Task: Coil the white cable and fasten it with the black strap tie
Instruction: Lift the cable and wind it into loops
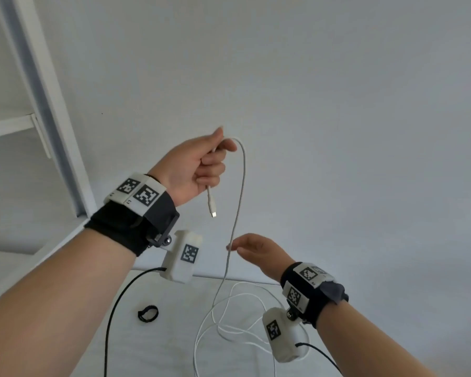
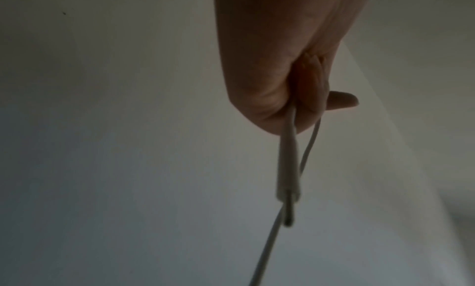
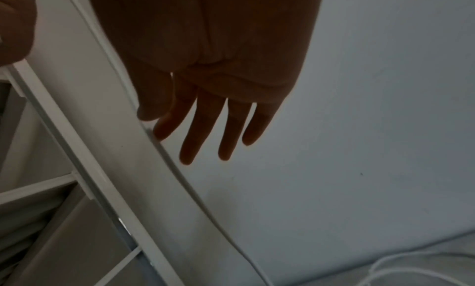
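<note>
My left hand [image 1: 204, 164] is raised in front of the wall and grips the white cable [image 1: 241, 186] near its end. The plug [image 1: 211, 205] dangles below the fist, also clear in the left wrist view as the plug [image 2: 287, 168]. From the fist the cable arches over and hangs down to loose loops [image 1: 229, 317] on the white table. My right hand [image 1: 253, 248] is lower, fingers straight and spread, its fingertips touching the hanging strand. The right wrist view shows those straight fingers [image 3: 203, 128] beside the cable [image 3: 180, 174]. The black strap tie [image 1: 148, 313] lies curled on the table at left.
A white shelf frame [image 1: 46, 104] stands at the left against the plain wall [image 1: 337, 104]. A black wire [image 1: 114, 308] runs from the left wrist camera down over the table [image 1: 161, 349]; another leaves the right wrist camera.
</note>
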Tool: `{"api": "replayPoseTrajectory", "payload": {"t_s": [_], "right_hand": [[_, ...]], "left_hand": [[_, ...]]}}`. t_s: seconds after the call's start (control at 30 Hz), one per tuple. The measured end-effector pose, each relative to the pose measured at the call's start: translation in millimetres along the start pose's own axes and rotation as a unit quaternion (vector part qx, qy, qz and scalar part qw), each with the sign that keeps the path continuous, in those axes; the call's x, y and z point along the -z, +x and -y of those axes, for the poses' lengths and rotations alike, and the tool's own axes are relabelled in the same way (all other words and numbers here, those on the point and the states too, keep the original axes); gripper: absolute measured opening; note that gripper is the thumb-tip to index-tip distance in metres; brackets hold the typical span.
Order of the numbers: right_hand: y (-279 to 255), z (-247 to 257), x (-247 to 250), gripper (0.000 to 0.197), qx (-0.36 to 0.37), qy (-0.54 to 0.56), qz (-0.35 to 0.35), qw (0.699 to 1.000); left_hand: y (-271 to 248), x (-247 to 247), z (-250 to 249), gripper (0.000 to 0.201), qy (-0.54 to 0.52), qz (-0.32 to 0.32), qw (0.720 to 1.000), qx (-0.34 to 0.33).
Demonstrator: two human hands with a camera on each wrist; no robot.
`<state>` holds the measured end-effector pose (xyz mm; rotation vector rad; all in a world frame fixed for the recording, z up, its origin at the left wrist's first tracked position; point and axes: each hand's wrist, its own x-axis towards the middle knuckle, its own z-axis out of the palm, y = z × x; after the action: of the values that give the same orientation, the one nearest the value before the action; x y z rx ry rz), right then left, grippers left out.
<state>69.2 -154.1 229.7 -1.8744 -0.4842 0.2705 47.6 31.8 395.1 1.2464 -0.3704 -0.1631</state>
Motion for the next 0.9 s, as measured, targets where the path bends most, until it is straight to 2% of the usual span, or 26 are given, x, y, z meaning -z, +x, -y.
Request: {"api": "replayPoseTrajectory", "payload": {"t_s": [0.13, 0.2, 0.23, 0.3, 0.37, 0.43, 0.53, 0.57, 0.63, 0.73, 0.8, 0.9], "right_hand": [[-7, -4, -14, 0.017, -0.019, 0.055, 0.081, 0.995], [-8, -3, -19, 0.015, -0.016, 0.041, 0.077, 0.996], [-8, -1, -21, 0.015, -0.014, 0.042, 0.055, 0.997], [-8, 3, -17, 0.022, -0.022, 0.071, -0.033, 0.997], [-8, 6, -3, 0.025, -0.034, 0.106, -0.149, 0.982], [-9, 9, 15, 0.027, -0.03, 0.094, -0.239, 0.966], [-9, 18, 31, 0.025, 0.0, -0.002, -0.285, 0.958], [-9, 23, 33, 0.023, 0.004, -0.061, -0.275, 0.959], [-11, 30, 29, 0.022, -0.005, -0.214, -0.211, 0.954], [-19, 39, 14, 0.023, -0.014, -0.386, -0.075, 0.919], [-27, 43, 1, 0.024, 0.009, -0.449, -0.011, 0.893], [-39, 54, -12, 0.025, 0.051, -0.469, 0.033, 0.881]], "left_hand": [[-1, 6, -20, 0.038, -0.013, -0.016, 0.999, -0.03], [0, 8, -26, 0.039, -0.01, -0.022, 0.999, -0.04], [0, 10, -28, 0.039, -0.009, -0.025, 0.999, -0.045], [-2, 15, -31, 0.037, -0.007, -0.029, 0.998, -0.05], [-6, 22, -31, 0.031, 0.003, -0.024, 0.999, -0.041], [-11, 28, -25, 0.028, 0.018, -0.012, 1.0, -0.011], [-15, 30, -8, 0.026, 0.014, -0.012, 1.0, 0.013], [-16, 29, -2, 0.024, 0.0, -0.02, 1.0, 0.013], [-16, 27, 8, 0.021, -0.032, -0.037, 0.999, 0.009], [-15, 24, 19, 0.022, -0.053, -0.056, 0.997, 0.003], [-15, 22, 25, 0.023, -0.037, -0.07, 0.997, -0.004], [-18, 16, 36, 0.021, 0.039, -0.076, 0.996, 0.003]]}}
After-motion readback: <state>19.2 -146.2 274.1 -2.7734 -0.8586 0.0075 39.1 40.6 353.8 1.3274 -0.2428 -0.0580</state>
